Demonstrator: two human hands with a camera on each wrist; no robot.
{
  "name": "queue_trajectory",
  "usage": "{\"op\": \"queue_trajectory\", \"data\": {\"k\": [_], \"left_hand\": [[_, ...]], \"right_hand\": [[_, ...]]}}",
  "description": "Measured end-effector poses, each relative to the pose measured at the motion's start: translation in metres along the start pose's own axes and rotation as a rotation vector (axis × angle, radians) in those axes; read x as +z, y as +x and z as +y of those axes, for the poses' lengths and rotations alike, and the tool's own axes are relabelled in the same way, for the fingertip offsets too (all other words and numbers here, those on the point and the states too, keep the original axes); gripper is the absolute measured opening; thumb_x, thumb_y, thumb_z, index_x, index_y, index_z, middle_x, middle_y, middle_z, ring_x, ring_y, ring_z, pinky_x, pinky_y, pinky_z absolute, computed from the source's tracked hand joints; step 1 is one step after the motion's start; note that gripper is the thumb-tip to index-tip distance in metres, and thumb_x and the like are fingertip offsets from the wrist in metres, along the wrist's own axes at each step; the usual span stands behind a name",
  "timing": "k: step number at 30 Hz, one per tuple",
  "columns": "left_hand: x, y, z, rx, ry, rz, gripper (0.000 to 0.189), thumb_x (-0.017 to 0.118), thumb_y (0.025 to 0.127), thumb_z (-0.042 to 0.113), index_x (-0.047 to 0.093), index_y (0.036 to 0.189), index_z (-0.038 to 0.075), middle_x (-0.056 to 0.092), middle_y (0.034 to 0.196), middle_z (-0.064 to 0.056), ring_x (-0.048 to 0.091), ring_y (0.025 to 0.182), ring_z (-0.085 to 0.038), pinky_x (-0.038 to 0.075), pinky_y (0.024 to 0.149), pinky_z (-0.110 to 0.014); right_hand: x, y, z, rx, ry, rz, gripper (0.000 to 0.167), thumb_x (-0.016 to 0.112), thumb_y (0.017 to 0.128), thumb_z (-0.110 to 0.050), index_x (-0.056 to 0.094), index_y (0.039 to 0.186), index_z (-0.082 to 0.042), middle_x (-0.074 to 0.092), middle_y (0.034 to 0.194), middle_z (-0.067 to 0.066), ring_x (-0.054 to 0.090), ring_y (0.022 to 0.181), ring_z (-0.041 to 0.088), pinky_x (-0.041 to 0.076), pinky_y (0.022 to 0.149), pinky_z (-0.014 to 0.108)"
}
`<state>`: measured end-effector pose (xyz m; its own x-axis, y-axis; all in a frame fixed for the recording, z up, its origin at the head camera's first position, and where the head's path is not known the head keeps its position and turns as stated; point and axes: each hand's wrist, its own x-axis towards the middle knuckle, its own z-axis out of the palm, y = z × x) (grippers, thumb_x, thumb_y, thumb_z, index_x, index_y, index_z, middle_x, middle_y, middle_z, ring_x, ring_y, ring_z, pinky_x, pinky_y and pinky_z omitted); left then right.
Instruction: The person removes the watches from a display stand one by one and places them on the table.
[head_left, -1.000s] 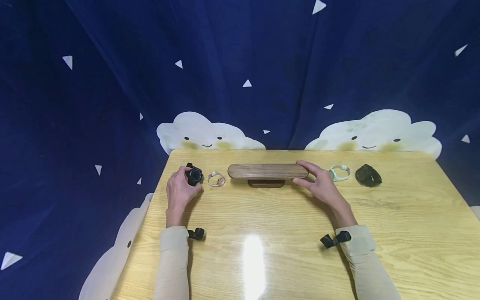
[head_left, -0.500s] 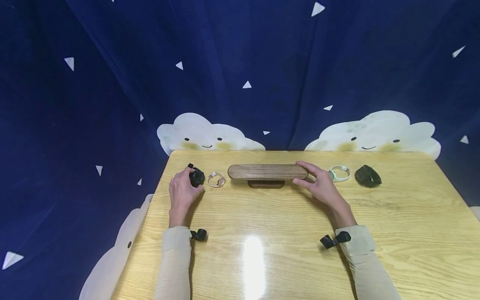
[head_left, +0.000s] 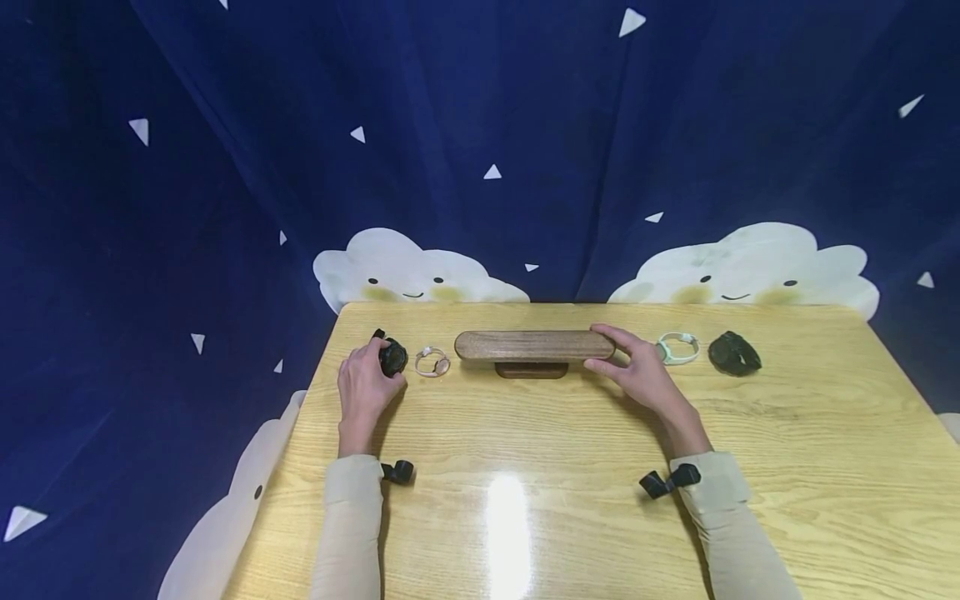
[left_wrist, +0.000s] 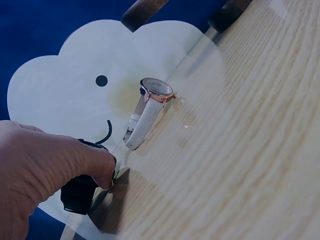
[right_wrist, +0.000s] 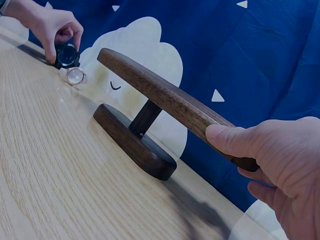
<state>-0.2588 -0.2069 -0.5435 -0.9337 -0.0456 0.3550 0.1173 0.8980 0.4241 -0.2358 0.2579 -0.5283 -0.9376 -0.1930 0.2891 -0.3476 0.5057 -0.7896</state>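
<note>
My left hand (head_left: 363, 392) pinches a black wristwatch (head_left: 392, 358) between thumb and fingers at the table's far left; part of the watch hides behind the hand in the left wrist view. Just to its right lies a wristwatch with a white strap and rose-gold case (left_wrist: 159, 87), on its side and apart from the hand. A dark wooden T-shaped stand (head_left: 532, 345) is upright in the middle, a rounded bar on a post and base (right_wrist: 132, 145). My right hand (head_left: 647, 377) grips the bar's right end, thumb on the near side.
Right of the right hand lie a mint-green wristwatch (head_left: 681, 360) and a dark wristwatch (head_left: 732, 353) with a looped strap. A blue curtain with clouds (head_left: 420, 262) hangs behind the wooden table (head_left: 585, 517).
My left hand has shifted slightly right with the black wristwatch, nearer the white-strapped one, then stayed nearly still. My right hand keeps its grip on the stand.
</note>
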Motion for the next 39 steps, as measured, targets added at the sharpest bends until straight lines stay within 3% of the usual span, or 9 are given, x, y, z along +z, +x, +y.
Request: {"op": "queue_trajectory", "data": {"k": [14, 26, 35, 39], "left_hand": [[-0.005, 0.000, 0.008, 0.032, 0.065, 0.024, 0.053, 0.087, 0.068, 0.011, 0.068, 0.117, 0.007, 0.076, 0.102, -0.018, 0.065, 0.096, -0.040, 0.049, 0.083, -0.051], [-0.003, 0.000, 0.001, -0.003, 0.085, 0.013, 0.054, 0.085, 0.073, 0.009, 0.068, 0.124, 0.008, 0.076, 0.107, -0.019, 0.066, 0.097, -0.042, 0.050, 0.084, -0.053], [-0.010, 0.001, 0.006, -0.003, 0.063, -0.048, 0.059, 0.085, 0.077, 0.015, 0.064, 0.132, 0.009, 0.075, 0.108, -0.021, 0.067, 0.096, -0.043, 0.051, 0.088, -0.055], [-0.011, 0.002, 0.012, 0.007, 0.014, -0.017, 0.058, 0.081, 0.081, 0.022, 0.063, 0.135, 0.010, 0.074, 0.109, -0.022, 0.066, 0.095, -0.043, 0.051, 0.087, -0.056]], "right_hand": [[0.000, 0.001, 0.001, -0.011, -0.006, 0.006, 0.062, 0.084, 0.090, -0.015, 0.059, 0.145, -0.003, 0.060, 0.145, 0.023, 0.053, 0.137, 0.044, 0.045, 0.112, 0.062], [-0.001, 0.000, 0.001, -0.012, -0.010, 0.006, 0.062, 0.085, 0.089, -0.014, 0.059, 0.144, -0.001, 0.060, 0.145, 0.024, 0.054, 0.136, 0.044, 0.044, 0.113, 0.061], [-0.001, 0.001, 0.002, -0.003, 0.002, 0.001, 0.061, 0.084, 0.090, -0.015, 0.059, 0.145, -0.003, 0.059, 0.145, 0.024, 0.054, 0.136, 0.045, 0.045, 0.112, 0.061], [0.000, 0.001, 0.004, -0.003, -0.002, 0.001, 0.062, 0.084, 0.090, -0.015, 0.059, 0.146, -0.003, 0.059, 0.146, 0.024, 0.054, 0.136, 0.045, 0.046, 0.112, 0.061]]}}
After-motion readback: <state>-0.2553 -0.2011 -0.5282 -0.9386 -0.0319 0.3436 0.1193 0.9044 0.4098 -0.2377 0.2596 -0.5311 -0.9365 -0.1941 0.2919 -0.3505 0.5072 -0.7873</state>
